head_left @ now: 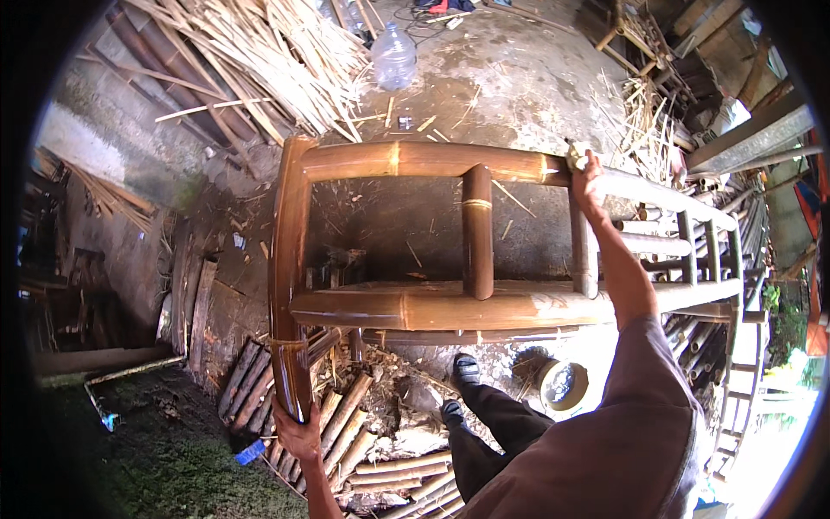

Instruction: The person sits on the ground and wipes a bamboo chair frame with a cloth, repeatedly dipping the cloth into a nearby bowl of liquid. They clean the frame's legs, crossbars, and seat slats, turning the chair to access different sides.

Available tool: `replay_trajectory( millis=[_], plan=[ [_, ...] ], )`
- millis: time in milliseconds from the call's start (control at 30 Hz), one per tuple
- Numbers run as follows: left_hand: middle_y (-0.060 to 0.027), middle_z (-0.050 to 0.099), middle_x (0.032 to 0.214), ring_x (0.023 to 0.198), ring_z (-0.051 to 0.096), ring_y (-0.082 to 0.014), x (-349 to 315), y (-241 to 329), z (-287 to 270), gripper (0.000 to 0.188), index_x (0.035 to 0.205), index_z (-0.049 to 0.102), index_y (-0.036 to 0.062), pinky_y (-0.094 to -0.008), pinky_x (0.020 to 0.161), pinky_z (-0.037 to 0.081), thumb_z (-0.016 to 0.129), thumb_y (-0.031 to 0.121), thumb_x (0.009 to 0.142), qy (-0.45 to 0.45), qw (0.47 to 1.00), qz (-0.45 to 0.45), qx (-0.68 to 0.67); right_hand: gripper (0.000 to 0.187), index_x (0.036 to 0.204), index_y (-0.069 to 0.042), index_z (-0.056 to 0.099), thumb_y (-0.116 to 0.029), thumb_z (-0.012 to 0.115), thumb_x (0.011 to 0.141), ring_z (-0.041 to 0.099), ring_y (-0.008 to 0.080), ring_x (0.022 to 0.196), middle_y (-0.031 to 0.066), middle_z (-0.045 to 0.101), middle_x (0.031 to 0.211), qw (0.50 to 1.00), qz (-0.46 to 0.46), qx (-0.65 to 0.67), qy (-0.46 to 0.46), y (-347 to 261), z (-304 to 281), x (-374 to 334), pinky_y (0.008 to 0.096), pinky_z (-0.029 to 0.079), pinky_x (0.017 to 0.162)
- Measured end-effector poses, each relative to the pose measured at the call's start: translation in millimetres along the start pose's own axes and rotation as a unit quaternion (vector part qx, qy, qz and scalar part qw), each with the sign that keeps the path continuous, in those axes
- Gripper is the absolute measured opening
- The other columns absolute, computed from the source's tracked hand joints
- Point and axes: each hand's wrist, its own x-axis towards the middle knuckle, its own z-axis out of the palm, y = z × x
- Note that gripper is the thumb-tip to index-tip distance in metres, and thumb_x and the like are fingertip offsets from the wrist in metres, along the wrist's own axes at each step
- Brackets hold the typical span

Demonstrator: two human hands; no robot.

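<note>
Two bare hands work at the bamboo frame (346, 310), which spans the middle of the view from nine o'clock round to three. Nearest, at seven o'clock, the left hand (298, 438) has its fingers curled round the lower end of the brown end post (290, 246). That looks a sound hold, being thick and solid-looking, though the glossy surface is probably slippery. Next comes the lower rail (354, 311), stout and apparently stiff; the whole piece is probably light for its bulk if the canes are hollow, but long and awkward to swing. Short uprights (477, 233) rise from it, likely handy for steadying but weaker at their joints. Farther off, at two o'clock, the right hand (590, 182) pinches a pale wad (577, 157) against the top rail (428, 162); cloth or sponge, I cannot tell. Beyond lie split bamboo strips (285, 60) at eleven o'clock and a clear plastic jug (393, 59) at twelve.
</note>
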Motion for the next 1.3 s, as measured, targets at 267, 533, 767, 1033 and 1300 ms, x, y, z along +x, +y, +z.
replay_trajectory(
  millis=[267,533,767,1033,1300],
  plan=[
    [-0.0235,0.057,0.124,0.103,0.060,-0.0448,-3.5,-10.5,5.1,0.089,0.141,0.039,0.0064,-0.0514,0.080,0.050,0.073,0.054,0.073,-0.022,0.998,-0.026,0.048,0.045,0.128,-0.005,0.050,-0.017,0.057,0.085,0.043,0.0336,0.130,0.0166,0.050,0.136,0.963,-0.239,-0.036,-0.116,-107.3,78.2,-51.2,0.0414,0.030,0.114],
    [-0.0230,0.057,0.125,0.104,0.060,-0.0440,9.0,-0.6,6.6,0.084,0.140,0.038,0.0050,-0.0500,0.083,0.050,0.074,0.041,0.074,-0.009,0.999,0.027,0.020,0.041,0.127,-0.009,0.052,-0.023,0.051,0.089,0.034,0.0302,0.137,0.0066,0.038,0.148,0.862,-0.459,-0.039,-0.210,-96.3,26.7,-42.7,0.0418,0.029,0.116],
    [-0.0214,0.058,0.124,0.103,0.062,-0.0414,-1.2,-20.0,1.3,0.081,0.139,0.040,0.0068,-0.0489,0.076,0.053,0.067,0.056,0.080,0.004,0.997,0.026,0.077,0.059,0.138,-0.005,0.041,-0.038,0.058,0.092,0.061,0.0243,0.104,0.0147,0.056,0.130,0.851,-0.029,0.027,-0.524,-60.5,-56.8,45.7,0.0386,0.049,0.097],
    [-0.0188,0.058,0.125,0.099,0.063,-0.0414,-4.1,-31.2,5.1,0.079,0.141,0.040,0.0124,-0.0502,0.073,0.054,0.068,0.053,0.079,-0.021,0.994,-0.001,0.105,0.067,0.132,-0.011,0.054,-0.010,0.073,0.068,0.051,0.0322,0.114,0.0154,0.052,0.131,0.929,-0.250,-0.010,-0.271,26.3,-123.2,-150.2,0.0517,0.039,0.094],
    [-0.0187,0.059,0.125,0.102,0.062,-0.0409,6.2,6.8,10.0,0.078,0.140,0.040,0.0125,-0.0509,0.078,0.052,0.070,0.050,0.079,-0.007,0.997,0.021,0.075,0.061,0.132,-0.012,0.048,-0.020,0.069,0.076,0.033,0.0427,0.131,0.0213,0.042,0.137,0.943,-0.184,-0.149,-0.233,41.5,-68.3,-36.9,0.0587,0.027,0.109]
  ],
)
